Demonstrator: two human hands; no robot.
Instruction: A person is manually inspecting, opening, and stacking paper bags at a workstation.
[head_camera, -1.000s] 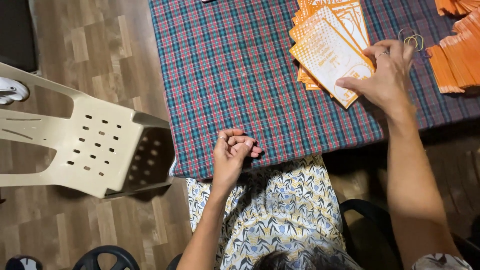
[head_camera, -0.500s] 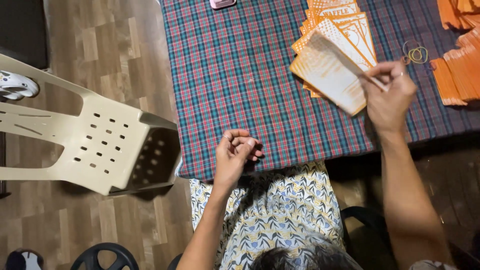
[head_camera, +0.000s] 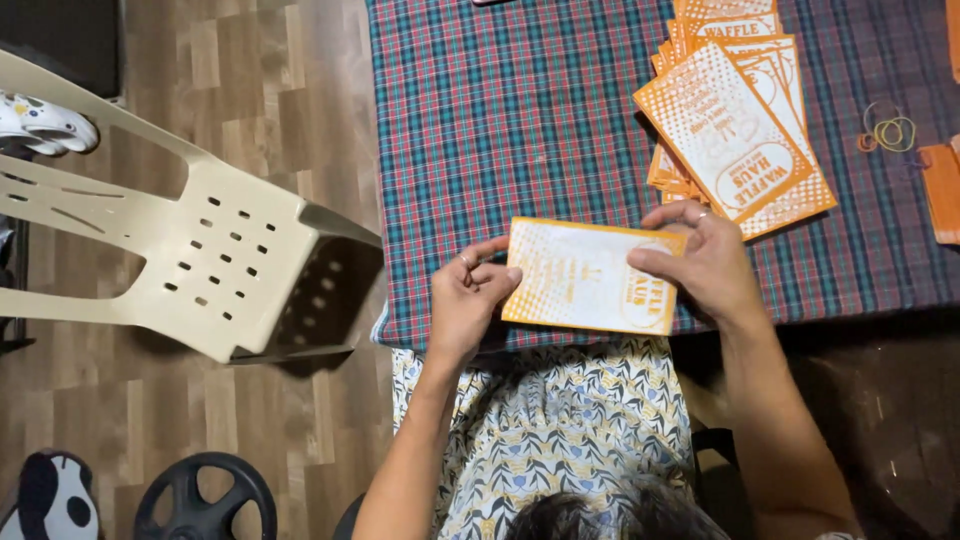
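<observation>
While both hands pinch its short ends, the orange paper bag (head_camera: 590, 276) hangs flat over the near edge of the plaid-covered worktop (head_camera: 500, 120), probably for a steady grip. Left hand (head_camera: 468, 300) and right hand (head_camera: 705, 262) have fingers clamped on it, wrists bent inward. More orange bags (head_camera: 740, 130) lie stacked beyond it.

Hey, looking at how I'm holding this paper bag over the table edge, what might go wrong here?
The orange paper bag is pinched only at its ends by the left hand and right hand, over the table edge; it might slip to the lap or crease. The fanned bag stack sits near the right hand and may get nudged.
</observation>
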